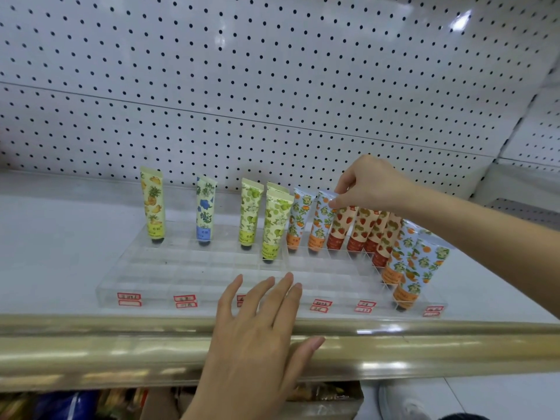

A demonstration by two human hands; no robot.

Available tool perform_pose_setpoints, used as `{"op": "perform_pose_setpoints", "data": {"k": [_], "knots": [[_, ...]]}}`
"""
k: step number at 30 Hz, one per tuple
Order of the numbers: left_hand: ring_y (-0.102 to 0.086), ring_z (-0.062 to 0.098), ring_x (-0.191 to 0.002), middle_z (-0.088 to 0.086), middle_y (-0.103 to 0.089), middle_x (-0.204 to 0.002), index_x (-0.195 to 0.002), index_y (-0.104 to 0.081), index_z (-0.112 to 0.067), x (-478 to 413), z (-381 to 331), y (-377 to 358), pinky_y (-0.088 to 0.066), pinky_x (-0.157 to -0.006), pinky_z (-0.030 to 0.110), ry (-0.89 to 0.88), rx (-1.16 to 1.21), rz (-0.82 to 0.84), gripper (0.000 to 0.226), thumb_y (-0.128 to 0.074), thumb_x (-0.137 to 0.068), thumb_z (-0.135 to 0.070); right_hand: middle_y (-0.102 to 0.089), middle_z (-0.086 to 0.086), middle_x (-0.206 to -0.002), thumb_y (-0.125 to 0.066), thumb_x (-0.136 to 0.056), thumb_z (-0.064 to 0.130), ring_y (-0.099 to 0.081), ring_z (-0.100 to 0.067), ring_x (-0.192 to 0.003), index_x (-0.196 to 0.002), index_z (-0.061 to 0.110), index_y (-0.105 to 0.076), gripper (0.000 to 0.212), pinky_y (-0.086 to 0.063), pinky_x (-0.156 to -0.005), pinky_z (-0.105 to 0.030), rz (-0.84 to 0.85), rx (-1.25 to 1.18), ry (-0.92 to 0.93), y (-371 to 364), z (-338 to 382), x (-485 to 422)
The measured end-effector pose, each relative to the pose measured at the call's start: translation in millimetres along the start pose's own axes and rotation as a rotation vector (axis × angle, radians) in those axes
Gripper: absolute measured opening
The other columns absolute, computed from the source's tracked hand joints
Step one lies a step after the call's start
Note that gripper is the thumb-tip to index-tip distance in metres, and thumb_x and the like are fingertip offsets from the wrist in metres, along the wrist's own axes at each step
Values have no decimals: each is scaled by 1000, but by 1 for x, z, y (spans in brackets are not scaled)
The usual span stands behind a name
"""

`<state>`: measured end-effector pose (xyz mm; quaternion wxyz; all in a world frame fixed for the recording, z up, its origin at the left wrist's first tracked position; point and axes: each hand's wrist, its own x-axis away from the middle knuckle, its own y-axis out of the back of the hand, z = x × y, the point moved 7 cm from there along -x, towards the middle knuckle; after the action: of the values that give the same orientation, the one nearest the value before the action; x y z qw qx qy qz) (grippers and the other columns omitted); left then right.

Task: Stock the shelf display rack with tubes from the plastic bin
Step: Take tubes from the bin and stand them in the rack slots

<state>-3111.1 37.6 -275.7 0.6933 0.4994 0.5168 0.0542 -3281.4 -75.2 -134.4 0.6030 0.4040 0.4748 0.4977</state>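
The right hand [368, 184] is pinching an orange-print tube [320, 221] standing in the rack [194, 268]; the left hand [257, 334] is hovering spread; red tags [185, 301] are showing writing too blurred to read.

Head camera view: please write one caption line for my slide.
Right hand pinches the top of an orange-blossom patterned tube standing in the clear acrylic display rack; the open left hand hovers at the shelf edge.
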Motion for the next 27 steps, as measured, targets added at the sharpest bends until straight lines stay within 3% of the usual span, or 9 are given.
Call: {"op": "perform_pose_setpoints", "data": {"k": [5, 10, 15, 19, 24, 27], "knots": [[-65, 21, -111, 1, -65, -126, -120, -67, -15, 0, 0, -1, -31, -102, 51, 1, -14, 6, 63, -25, -98, -57, -67, 0, -75, -76, -77, 27, -56, -8, -62, -85, 11, -72, 18, -41, -54, -19, -2, 15, 24, 0, 2, 0], [-65, 20, -110, 1, -66, -125, -119, -68, -15, 0, 0, -1, -32, -103, 50, 7, -12, 11, 62, -25, -98, -55, -70, -2, -82, -76, -78, 30, -62, -14, -74, -87, 12, -73, 21, -48, -65, -26, -11, 58, 31, 0, 3, 1], [-65, 20, -108, 1, -66, -124, -118, -68, -14, -1, 0, -1, -31, -102, 50, 18, -3, 9, 64, -22, -99, -55, -60, 6, -64, -75, -78, 31, -54, -8, -57, -83, 12, -72, 20, -40, -52, -22, -17, 70, 33, -1, 3, 3], [-64, 21, -111, 2, -65, -126, -121, -66, -14, -1, -1, -2, -30, -104, 50, 15, -12, 27, 64, -22, -100, -54, -61, 5, -67, -75, -79, 31, -60, -14, -62, -92, 10, -73, 24, -41, -51, -20, -20, 66, 40, -1, 3, 4], [-57, 21, -123, 1, -59, -134, -130, -59, -15, 1, 0, -5, -24, -107, 53, 57, -34, 125, 65, -18, -100, -56, -59, 4, -82, -71, -83, 30, -54, -9, -65, -117, 16, -65, 38, -43, -67, -27, -121, 62, 134, 17, 15, 21], [-50, 22, -130, 3, -55, -139, -135, -53, -13, 2, -7, 1, -22, -107, 54, 52, -63, 176, 66, -17, -100, -55, -59, 0, -112, -64, -87, 36, -56, -18, -101, -128, 18, -58, 45, -42, -87, -30, -134, 158, 269, 26, 28, 52]]}}
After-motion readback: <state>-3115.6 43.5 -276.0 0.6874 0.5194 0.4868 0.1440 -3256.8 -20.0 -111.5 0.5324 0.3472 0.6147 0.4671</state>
